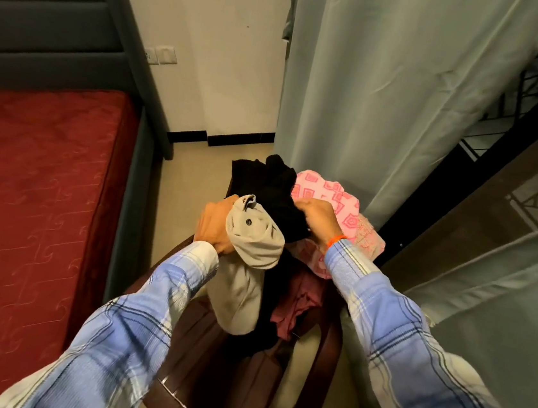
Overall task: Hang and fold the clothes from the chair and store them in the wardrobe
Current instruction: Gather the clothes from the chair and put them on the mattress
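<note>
A beige garment [248, 255] hangs lengthwise off a heap of clothes on a dark brown chair [210, 358], its long axis running down toward the viewer. The left hand [215, 224] grips its bunched top at the heap's left edge. Just right, touching it, a black garment [273, 187] lies across the heap's top; the right hand [318, 214] curls into it, apparently pinching the cloth, though its fingertips are hidden. Pink patterned cloth [335, 194] lies behind. Both forearms reach forward, nearly parallel.
</note>
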### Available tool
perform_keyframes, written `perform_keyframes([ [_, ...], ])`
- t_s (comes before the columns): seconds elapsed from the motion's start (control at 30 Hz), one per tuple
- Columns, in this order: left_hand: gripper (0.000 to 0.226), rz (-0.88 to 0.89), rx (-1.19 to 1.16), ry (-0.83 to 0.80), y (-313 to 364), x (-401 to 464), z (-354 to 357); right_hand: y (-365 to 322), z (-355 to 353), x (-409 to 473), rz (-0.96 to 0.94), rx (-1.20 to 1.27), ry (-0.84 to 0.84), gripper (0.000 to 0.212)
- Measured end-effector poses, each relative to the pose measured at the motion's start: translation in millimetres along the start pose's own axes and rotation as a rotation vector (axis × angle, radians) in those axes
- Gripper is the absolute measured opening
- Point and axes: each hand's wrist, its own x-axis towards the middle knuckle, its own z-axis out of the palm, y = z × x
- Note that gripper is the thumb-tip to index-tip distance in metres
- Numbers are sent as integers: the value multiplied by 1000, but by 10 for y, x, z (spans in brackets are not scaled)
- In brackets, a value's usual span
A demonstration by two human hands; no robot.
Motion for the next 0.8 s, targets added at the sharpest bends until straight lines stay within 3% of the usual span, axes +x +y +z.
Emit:
perform_keyframes([
  [0.1,15,-163,-17,-52,76,-4,40,142,-140,148,-80,-532,203,5],
  [0.17,21,-194,-42,-54,83,3,102,219,-224,237,-169,-778,274,19],
  [0.33,26,-260,-53,-109,61,80,260,277,-315,476,-394,-1288,325,56],
  [0.47,29,-294,-95,-135,51,151,373,311,-338,648,-420,-1483,260,53],
  [0.63,35,-283,-131,-137,63,188,439,367,-353,724,-513,-1364,265,21],
  [0.8,42,-278,-177,-151,69,157,403,352,-272,643,-434,-978,318,23],
])
